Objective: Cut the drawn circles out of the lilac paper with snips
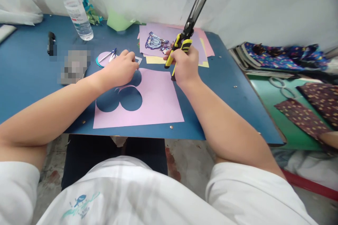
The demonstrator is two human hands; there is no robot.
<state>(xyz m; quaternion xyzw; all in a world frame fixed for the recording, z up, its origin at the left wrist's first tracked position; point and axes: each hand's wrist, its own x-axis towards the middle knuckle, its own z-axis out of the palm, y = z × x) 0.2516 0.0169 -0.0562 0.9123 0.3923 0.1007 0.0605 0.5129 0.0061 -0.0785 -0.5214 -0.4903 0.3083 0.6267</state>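
Note:
My right hand (187, 64) is wrapped round the yellow and black handles of a pair of long-bladed scissors (189, 24). The dark blades point up and away, slightly apart. My left hand (126, 65) is over the far left part of a pink paper sheet (158, 98), fingers curled down; what they hold, if anything, is hidden. Round holes are cut in the sheet's left side. Just beyond my left hand lie paper discs (101, 59) with a drawing compass (107, 55) on top. A small clear ruler-like piece (138, 60) shows beside my fingers.
On the blue table (221, 95), coloured paper sheets (204, 45) are stacked near the wall. A water bottle (79, 19), crumpled green paper (120, 21) and a blurred grey object (75, 66) stand or lie left. Patterned fabric (302, 116) and scissors (283, 88) are on a green table at right.

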